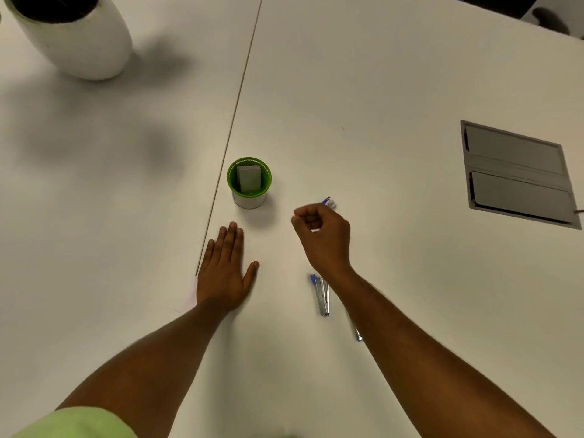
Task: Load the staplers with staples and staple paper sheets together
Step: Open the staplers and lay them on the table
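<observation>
Round green cup, slim metal stapler

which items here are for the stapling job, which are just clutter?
Job:
- open stapler, lying on the table
- small blue-and-white box, perhaps staples, behind the right hand
- paper edge under the left hand

Lying about:
- green cup holding a grey block
- white planter
- grey hatch

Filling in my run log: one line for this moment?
left hand flat on white table | right hand curled, raised, contents unclear | open silver-blue stapler untouched | green cup upright
</observation>
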